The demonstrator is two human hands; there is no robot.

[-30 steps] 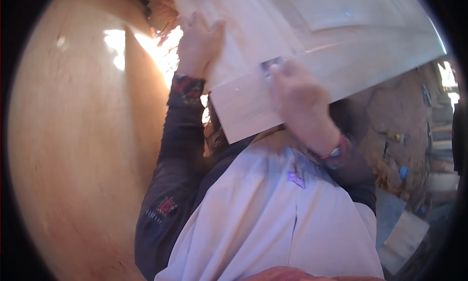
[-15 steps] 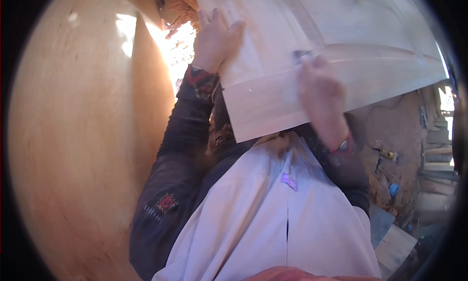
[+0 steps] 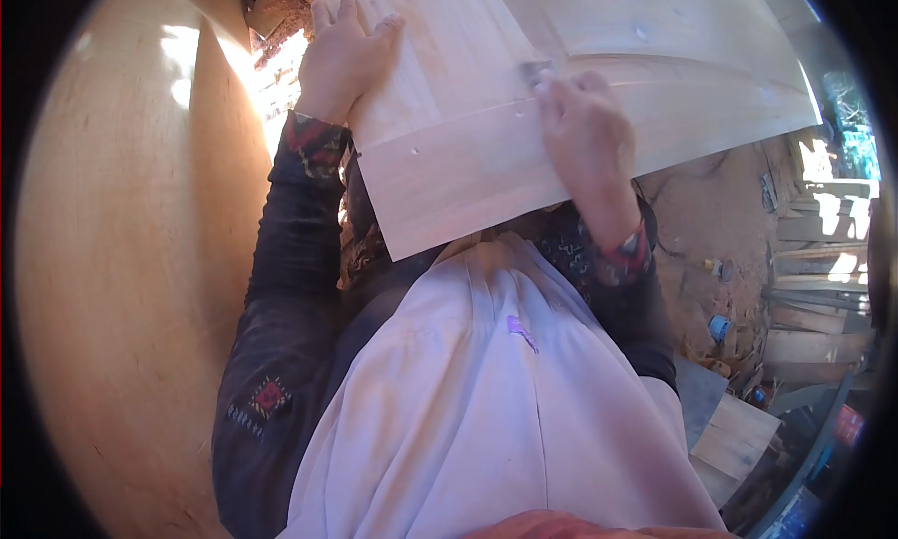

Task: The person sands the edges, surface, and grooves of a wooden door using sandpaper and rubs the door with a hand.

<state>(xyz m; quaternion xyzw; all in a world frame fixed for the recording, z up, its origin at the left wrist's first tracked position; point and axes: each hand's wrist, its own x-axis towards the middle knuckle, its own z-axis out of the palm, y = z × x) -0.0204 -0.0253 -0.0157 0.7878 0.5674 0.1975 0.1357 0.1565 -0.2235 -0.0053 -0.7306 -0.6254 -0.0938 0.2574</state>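
A pale wooden panel with raised and grooved sections lies across the upper middle of the view, over my lap. My left hand rests with spread fingers on its left edge. Over the panel's middle, my right hand is closed on a small dark flat piece, which sits against the wood near a joint. The piece is blurred, so its kind cannot be told. Small holes or marks show along the panel's lower strip.
A large smooth wooden sheet stands along the left. On the ground at the right lie a blue cap-like object, flat offcuts and stacked wood strips. Pale cloth covers my lap.
The view has shifted, so the panel appears further left. My right hand has moved over the panel with the dark piece. My left hand stays at the panel's left edge.
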